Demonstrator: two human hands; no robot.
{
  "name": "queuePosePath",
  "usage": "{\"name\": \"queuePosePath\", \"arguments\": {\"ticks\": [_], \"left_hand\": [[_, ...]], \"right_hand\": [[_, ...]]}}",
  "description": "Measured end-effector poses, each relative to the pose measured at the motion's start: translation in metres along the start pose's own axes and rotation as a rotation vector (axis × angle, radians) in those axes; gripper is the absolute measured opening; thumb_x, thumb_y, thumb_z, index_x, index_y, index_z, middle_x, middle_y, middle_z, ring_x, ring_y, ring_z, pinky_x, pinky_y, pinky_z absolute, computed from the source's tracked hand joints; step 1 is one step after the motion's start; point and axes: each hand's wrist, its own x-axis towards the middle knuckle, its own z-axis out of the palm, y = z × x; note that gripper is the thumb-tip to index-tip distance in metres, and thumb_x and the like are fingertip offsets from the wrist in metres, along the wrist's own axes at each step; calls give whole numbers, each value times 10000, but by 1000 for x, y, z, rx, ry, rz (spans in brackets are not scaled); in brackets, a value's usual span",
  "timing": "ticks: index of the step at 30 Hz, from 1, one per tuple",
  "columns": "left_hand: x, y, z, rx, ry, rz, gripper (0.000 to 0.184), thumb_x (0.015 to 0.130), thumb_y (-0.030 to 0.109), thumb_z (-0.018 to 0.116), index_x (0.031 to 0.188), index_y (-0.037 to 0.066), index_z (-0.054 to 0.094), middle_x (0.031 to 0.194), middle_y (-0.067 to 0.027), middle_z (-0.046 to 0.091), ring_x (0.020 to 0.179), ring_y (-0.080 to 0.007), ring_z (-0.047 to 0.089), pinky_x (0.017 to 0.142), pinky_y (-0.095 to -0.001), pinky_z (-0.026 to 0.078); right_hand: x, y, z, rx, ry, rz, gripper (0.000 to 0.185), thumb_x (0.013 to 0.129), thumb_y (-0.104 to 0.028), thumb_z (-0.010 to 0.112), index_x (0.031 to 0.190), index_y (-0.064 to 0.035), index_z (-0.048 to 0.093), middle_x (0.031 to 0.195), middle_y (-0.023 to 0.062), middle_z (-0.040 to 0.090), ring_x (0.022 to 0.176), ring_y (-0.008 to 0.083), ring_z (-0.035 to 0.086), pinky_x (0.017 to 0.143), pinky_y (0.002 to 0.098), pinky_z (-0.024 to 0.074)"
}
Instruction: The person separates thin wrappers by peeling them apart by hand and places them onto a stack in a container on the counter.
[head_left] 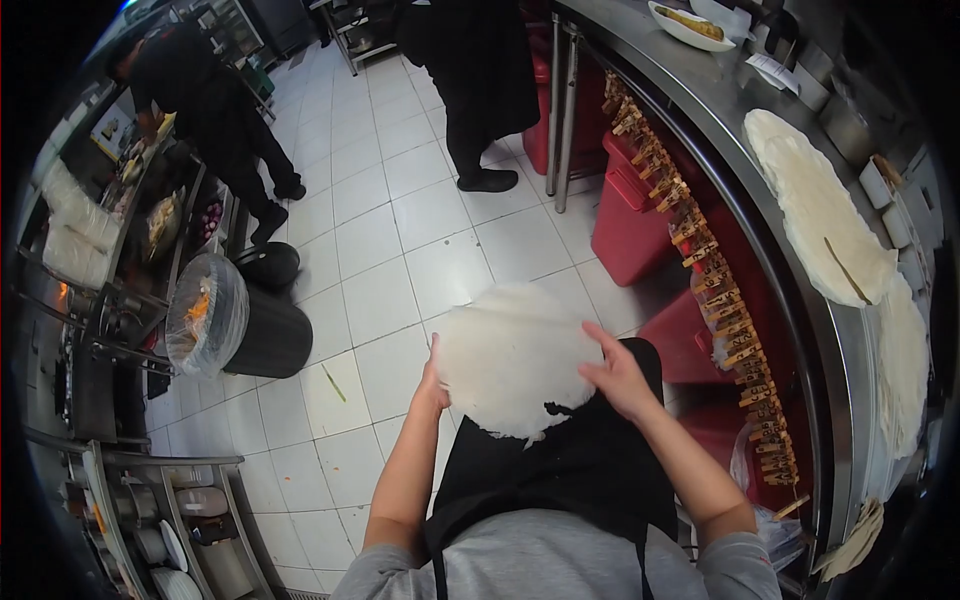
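A thin, round, pale sheet of dough (515, 350) is stretched out in front of my black apron. It has a ragged lower edge and a torn hole at the lower right. My left hand (432, 378) holds its left edge, with most of the fingers hidden behind the sheet. On the opposite side, my right hand (618, 375) has the right edge between thumb and fingers. More pale dough sheets (815, 195) lie on the metal counter to my right, and the larger one has a dark slit.
Red bins (630, 210) stand under the steel counter (690, 85), whose side carries a row of wooden clothespins (715, 280). A lined trash can (265, 325) stands at left, near shelves (195, 500). Two people in dark clothes (205, 100) stand further off on the tiled floor (380, 220).
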Motion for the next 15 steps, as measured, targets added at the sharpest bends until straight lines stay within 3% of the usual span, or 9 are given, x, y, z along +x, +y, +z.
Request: {"name": "queuePosePath", "arguments": {"ticks": [1,3,4,6,7,8,11,14,15], "left_hand": [[-6,8,7,24,69,-85,764,890,663,396,1224,-9,539,1092,-151,640,951,-224,645,752,-386,546],[-3,14,10,174,-25,-86,716,864,638,490,1096,-29,612,967,-122,670,841,-212,657,700,-358,543],[-2,15,13,251,-74,-87,697,851,626,536,1033,-38,648,905,-108,685,786,-206,663,674,-344,542],[0,11,27,676,71,227,539,825,501,645,890,-34,677,741,-95,660,669,-201,638,606,-343,520],[-3,10,38,886,146,388,470,812,438,699,818,-32,692,659,-89,648,611,-198,626,573,-342,509],[-6,14,47,987,138,457,402,790,372,724,798,-29,689,637,-108,634,594,-223,615,565,-353,498],[-47,52,110,1304,38,673,245,750,214,761,774,-17,684,623,-162,608,580,-298,593,562,-382,474],[-107,95,177,1559,-263,904,160,761,137,719,840,2,684,725,-196,621,653,-365,593,613,-401,477],[-122,109,190,1591,-407,991,151,764,109,704,878,11,684,765,-196,632,685,-378,595,639,-406,482]], "right_hand": [[-8,9,-4,-39,-37,127,664,817,12,631,1413,-6,341,1405,112,393,1173,183,495,985,313,409],[-18,19,-13,-118,-104,379,651,807,-23,649,1396,-9,371,1381,140,424,1136,223,534,958,339,439],[-18,20,-19,-373,-180,303,636,802,-51,656,1378,-4,392,1356,160,444,1129,254,539,956,355,441],[-14,19,-29,-881,-326,136,612,791,-105,670,1343,5,433,1306,199,483,1113,315,550,950,386,447],[-7,7,-31,-909,-337,159,597,777,-177,681,1304,8,470,1254,228,510,1134,379,516,975,402,424],[2,-6,-32,-943,-322,210,561,784,-196,680,1274,8,499,1229,226,534,1149,378,509,997,396,406],[33,-53,-29,-947,-217,-162,669,757,-219,711,1327,-2,434,1311,218,468,1216,371,455,1020,392,384],[63,-121,-12,-956,-210,-516,873,682,-241,778,1408,-56,329,1412,178,376,1332,356,326,1078,415,311],[66,-144,-8,-1009,-256,-528,893,677,-233,785,1419,-72,314,1430,170,358,1348,356,302,1092,419,288]]}}
